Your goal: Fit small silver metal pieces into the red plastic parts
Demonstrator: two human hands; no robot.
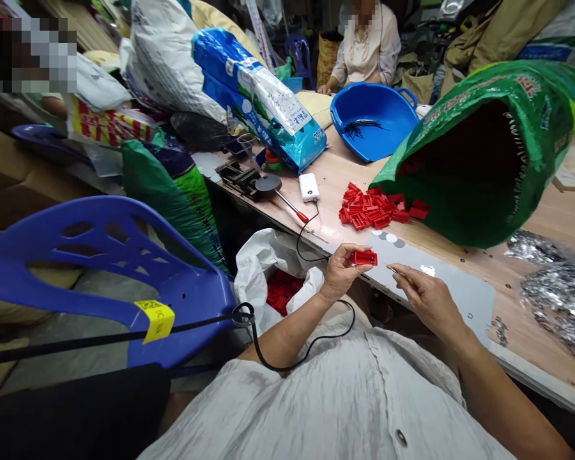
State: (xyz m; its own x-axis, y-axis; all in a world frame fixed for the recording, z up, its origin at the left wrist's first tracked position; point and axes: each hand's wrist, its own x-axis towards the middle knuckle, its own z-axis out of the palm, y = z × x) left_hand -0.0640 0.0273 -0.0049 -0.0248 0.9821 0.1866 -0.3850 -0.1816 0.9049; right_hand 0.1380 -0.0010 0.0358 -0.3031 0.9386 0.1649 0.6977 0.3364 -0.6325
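My left hand (338, 273) pinches a small red plastic housing (365, 257), its hollow side facing me, just over the near edge of the table. To its right, my right hand (425, 295) holds a thin metal piece (391, 268) between thumb and fingers, its tip a little apart from the housing. Its exact kind is too small to make out. Beyond the hands lies a heap of similar red plastic housings (371, 207), by the mouth of a green sack (483, 239). A grey sheet (464, 300) lies under my right hand's side.
Silvery metal parts (558, 300) are piled at the right. A blue basin (374, 108) with dark thin pieces stands farther back, near a seated person. A white power bank (309, 187) trails a black cable. A white bag (253, 255) and blue chair (182, 287) are at left.
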